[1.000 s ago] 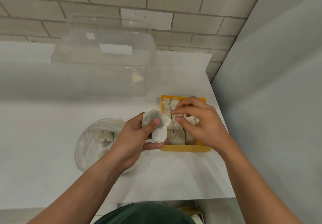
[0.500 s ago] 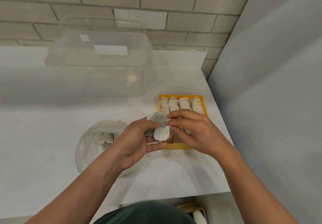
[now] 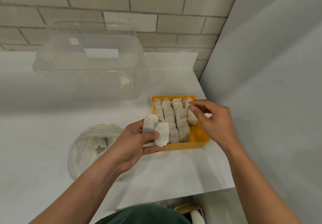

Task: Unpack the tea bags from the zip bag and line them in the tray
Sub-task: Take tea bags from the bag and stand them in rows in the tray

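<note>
A yellow tray (image 3: 200, 139) sits on the white counter, filled with several rows of white tea bags (image 3: 168, 113); its right row is short. My left hand (image 3: 134, 141) holds two tea bags (image 3: 157, 130) just left of the tray's front corner. My right hand (image 3: 211, 117) hovers over the tray's right side and pinches one tea bag (image 3: 190, 114), lowered into the right row. A clear zip bag (image 3: 87, 147) with more tea bags inside lies on the counter to the left, partly hidden by my left forearm.
A large clear plastic container (image 3: 88, 70) stands at the back of the counter against the brick wall. A grey wall (image 3: 270, 84) closes the right side. The counter's front edge (image 3: 174, 199) runs just below my forearms.
My right hand took one tea bag from my left hand's bunch and carried it right and back, over the tray's right row. My left hand stayed near the tray's front-left corner.
</note>
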{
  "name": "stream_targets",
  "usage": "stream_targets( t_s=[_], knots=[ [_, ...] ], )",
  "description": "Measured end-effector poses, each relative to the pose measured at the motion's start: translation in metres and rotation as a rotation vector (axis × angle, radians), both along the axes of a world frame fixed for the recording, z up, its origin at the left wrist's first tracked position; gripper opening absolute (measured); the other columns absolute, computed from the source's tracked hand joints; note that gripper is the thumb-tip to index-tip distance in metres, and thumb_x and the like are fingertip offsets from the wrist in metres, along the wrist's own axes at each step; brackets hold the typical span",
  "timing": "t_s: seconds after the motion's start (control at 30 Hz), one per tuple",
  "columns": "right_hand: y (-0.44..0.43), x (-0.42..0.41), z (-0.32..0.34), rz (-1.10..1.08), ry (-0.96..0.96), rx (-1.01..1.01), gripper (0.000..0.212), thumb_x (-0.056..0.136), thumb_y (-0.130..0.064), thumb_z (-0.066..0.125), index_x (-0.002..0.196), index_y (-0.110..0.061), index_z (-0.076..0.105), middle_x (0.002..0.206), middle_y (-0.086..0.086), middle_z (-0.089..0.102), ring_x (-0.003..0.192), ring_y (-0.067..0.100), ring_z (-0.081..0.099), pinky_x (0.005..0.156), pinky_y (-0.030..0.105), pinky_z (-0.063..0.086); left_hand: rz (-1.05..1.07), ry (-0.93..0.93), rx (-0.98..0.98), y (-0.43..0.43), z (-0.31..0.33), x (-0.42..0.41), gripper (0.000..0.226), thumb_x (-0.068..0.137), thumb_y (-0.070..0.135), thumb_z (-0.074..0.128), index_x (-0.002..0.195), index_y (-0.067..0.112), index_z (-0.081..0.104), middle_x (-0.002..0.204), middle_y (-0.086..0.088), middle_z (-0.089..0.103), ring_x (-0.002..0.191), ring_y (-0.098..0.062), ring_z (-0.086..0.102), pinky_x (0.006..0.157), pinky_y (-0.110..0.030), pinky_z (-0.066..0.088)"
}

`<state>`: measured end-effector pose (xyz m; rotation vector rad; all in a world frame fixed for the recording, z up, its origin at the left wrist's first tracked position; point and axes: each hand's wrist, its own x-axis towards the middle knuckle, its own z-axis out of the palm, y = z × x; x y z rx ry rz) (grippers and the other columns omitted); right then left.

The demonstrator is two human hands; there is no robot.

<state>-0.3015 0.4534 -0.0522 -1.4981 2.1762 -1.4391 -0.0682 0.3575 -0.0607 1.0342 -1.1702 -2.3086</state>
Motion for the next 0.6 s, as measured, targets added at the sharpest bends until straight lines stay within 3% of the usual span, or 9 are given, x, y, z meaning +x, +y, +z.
stream_targets(
  t_s=[0.1,0.27,0.4,0.6],
  knots=[
    [-0.002,-0.019,-0.015,-0.099,0.045,0.122,0.012,0.096,-0.024,0.071,0.105,-0.023,0.079,0.094,-0.024,0.073,0.084,-0.001,0.068,0.074,0.006,0.048,-0.005,0.009,0.0,0.001,-0.001,0.0,0.031,0.097,-0.007,0.06,0.121,0.009,0.072,0.119,-0.014,0.076,0.104,-0.033,0.076,0.076,-0.036,0.064],
    [-0.004,-0.039,-0.036,-0.135,0.18,0.407,0.016,0.098,-0.028,0.068,0.11,-0.025,0.078,0.101,-0.011,0.077,0.069,-0.008,0.056,0.067,0.001,0.038,0.016,0.022,0.003,0.002,-0.001,0.0,0.029,0.097,-0.005,0.061,0.121,0.008,0.071,0.119,-0.015,0.076,0.106,-0.033,0.075,0.079,-0.036,0.064],
    [-0.005,-0.045,-0.042,-0.071,0.246,0.548,0.019,0.1,-0.028,0.065,0.113,-0.025,0.078,0.11,-0.008,0.077,0.078,0.007,0.058,0.076,0.021,0.043,0.021,0.027,0.008,0.002,-0.001,0.001,0.03,0.097,-0.006,0.061,0.122,0.008,0.07,0.119,-0.015,0.076,0.106,-0.034,0.075,0.077,-0.035,0.063],
    [-0.015,-0.051,-0.056,-0.041,0.468,0.622,0.021,0.101,-0.026,0.062,0.113,-0.022,0.079,0.11,0.001,0.069,0.1,0.025,0.061,0.079,0.036,0.053,0.032,0.026,0.008,0.001,-0.001,0.002,0.03,0.097,-0.006,0.062,0.123,0.008,0.07,0.118,-0.015,0.076,0.104,-0.033,0.076,0.076,-0.035,0.064]
  ],
)
